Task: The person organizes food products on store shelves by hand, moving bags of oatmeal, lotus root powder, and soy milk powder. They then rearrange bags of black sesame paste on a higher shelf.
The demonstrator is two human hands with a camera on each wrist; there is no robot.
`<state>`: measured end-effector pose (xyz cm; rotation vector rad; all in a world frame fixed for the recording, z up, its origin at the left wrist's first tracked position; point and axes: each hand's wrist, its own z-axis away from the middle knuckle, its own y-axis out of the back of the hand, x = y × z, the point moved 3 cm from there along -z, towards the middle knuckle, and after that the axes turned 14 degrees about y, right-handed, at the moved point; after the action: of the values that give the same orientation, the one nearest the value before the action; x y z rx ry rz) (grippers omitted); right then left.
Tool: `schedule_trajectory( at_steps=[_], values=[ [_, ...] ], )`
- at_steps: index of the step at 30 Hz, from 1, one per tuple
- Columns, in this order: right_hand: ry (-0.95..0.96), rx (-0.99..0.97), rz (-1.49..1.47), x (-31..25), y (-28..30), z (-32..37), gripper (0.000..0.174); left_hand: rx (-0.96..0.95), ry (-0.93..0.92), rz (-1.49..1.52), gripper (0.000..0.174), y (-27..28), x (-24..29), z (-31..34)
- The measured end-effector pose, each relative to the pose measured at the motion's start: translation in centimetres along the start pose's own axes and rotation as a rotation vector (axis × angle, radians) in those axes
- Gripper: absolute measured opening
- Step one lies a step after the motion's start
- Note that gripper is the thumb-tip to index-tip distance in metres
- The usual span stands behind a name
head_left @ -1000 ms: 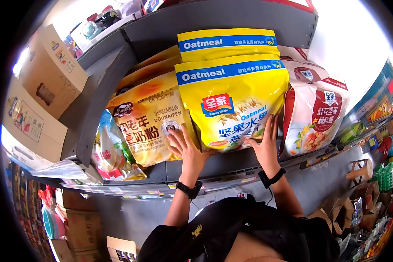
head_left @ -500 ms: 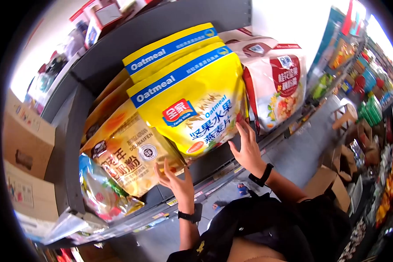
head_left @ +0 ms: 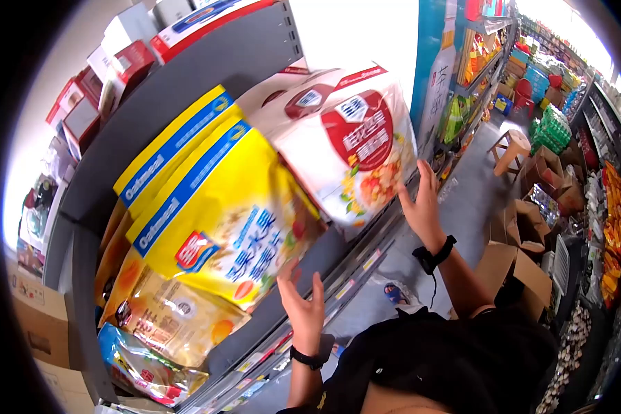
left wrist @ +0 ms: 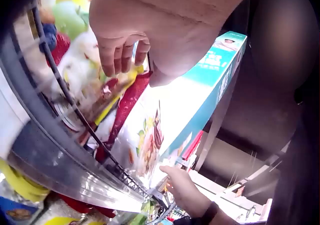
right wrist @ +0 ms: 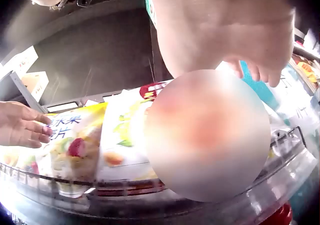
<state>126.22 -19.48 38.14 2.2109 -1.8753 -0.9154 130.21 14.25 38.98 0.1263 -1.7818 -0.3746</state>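
In the head view a white and maroon food bag point(head_left: 366, 148) stands on the shelf beside a yellow Oatmeal bag point(head_left: 234, 214), with a second Oatmeal bag behind that one. My right hand point(head_left: 423, 210) is at the lower right edge of the maroon bag, fingers extended upward. Near the bottom corner of the Oatmeal bag is my left hand point(head_left: 303, 310), its fingers loosely spread and holding nothing. The left wrist view has the left hand point(left wrist: 145, 29) over the bag fronts, fingers slightly bent. A round blur hides part of the right wrist view, below the right hand point(right wrist: 230, 29).
A tan soy milk powder bag point(head_left: 176, 310) and a blue, colourful bag point(head_left: 145, 366) stand to the left. A low wire rail point(right wrist: 40, 177) runs along the shelf front. Cardboard boxes point(head_left: 524, 269) and a wooden stool point(head_left: 512, 148) are on the aisle floor at right.
The head view has swung right, bringing the maroon bag nearer the middle. My right hand has gone from the Oatmeal bag to the maroon bag's right edge; my left has left the tan bag's front.
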Motion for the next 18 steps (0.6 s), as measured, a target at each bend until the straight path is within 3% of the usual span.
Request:
schedule_trajectory(
  at_steps=[1,2,7,8,13,16,18],
  values=[
    [-0.028,-0.018,-0.007,2.3,-0.1,-0.7,0.078,-0.001,-0.013,-0.036,0.061,-2.1,0.9,-0.4],
    [-0.061,-0.083,-0.052,4.5,-0.5,-1.2,0.095,0.001,-0.021,-0.076,0.067,-4.0,2.0,-0.7],
    [-0.173,-0.307,-0.496,10.7,-1.9,-4.2,0.100,0.033,0.094,0.042,0.094,-12.2,2.9,-4.9],
    [-0.167,-0.349,-0.555,11.2,-1.8,-5.4,0.098,0.038,0.223,0.012,0.097,-13.1,1.6,-5.6],
    [-0.245,-0.487,-0.921,14.6,-3.3,-8.3,0.086,0.100,0.294,0.120,0.097,-15.7,1.2,-7.5],
    [-0.262,-0.577,-0.895,14.3,-2.7,-9.1,0.083,0.124,0.236,0.228,0.091,-16.8,2.8,-8.2],
    [-0.283,-0.548,-0.982,13.7,-2.6,-8.8,0.082,0.033,0.406,0.313,0.086,-16.1,3.8,-9.2]
  ],
)
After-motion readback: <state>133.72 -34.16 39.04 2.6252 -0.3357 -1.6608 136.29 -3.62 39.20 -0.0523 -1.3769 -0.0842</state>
